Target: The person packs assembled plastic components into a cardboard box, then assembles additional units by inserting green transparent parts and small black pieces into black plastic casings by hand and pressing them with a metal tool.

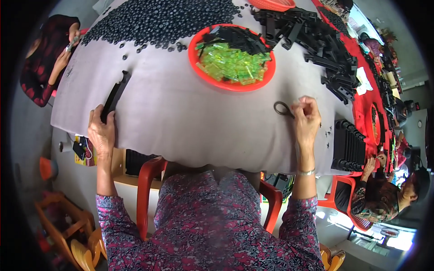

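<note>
Fingers of my left hand (101, 128) wrap the near end of a long black plastic part (116, 97), which slants up and away over the grey tablecloth. A small pale spot shows near its far end. My right hand (306, 118) is closed in a pinch at the right; what its fingertips hold, if anything, is too small to name. Beside those fingers lies a dark ring-shaped handle (281, 109), perhaps of scissors, partly covered by the hand. Between and beyond both hands, a red plate (212, 84) bears clear yellow-green plastic pieces (233, 63) and thin black strips (237, 38).
Small round black pieces (162, 20) are heaped at the far left. Long black parts (325, 58) pile up at the far right, with similar ones stacked (349, 147) at the right edge. Other people sit left (47, 58) and right (379, 196).
</note>
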The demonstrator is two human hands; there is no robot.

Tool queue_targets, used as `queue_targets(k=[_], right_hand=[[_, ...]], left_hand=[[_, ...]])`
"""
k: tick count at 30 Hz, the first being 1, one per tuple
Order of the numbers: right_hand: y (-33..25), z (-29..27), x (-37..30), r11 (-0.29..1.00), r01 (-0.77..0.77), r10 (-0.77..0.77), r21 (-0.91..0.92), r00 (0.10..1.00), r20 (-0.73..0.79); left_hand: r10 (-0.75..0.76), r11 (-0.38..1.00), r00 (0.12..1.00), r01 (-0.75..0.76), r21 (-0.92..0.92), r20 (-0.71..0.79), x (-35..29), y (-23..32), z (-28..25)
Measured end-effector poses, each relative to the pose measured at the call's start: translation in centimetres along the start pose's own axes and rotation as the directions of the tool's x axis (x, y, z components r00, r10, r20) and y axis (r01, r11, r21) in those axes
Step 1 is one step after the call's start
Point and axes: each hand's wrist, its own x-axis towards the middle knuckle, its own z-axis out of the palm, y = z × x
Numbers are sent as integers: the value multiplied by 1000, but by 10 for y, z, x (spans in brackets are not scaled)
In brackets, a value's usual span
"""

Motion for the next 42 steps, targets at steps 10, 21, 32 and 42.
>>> queue_targets(k=[10, 21, 32, 42], right_hand=[[35, 68, 163, 944, -79, 103, -320, 993, 58], [17, 141, 213, 531, -170, 292, -830, 956, -9], [47, 113, 244, 678, -336, 384, -653, 920, -75], [-5, 20, 143, 712, -580, 401, 396, 799, 448]], left_hand=[[109, 977, 983, -133, -166, -147, -18, 38, -9], [408, 856, 834, -207, -474, 372, -21, 139, -77], [753, 3, 472, -699, -715, -459, -22, 210, -158], [657, -276, 339, -724, -633, -673, -33, 193, -142]])
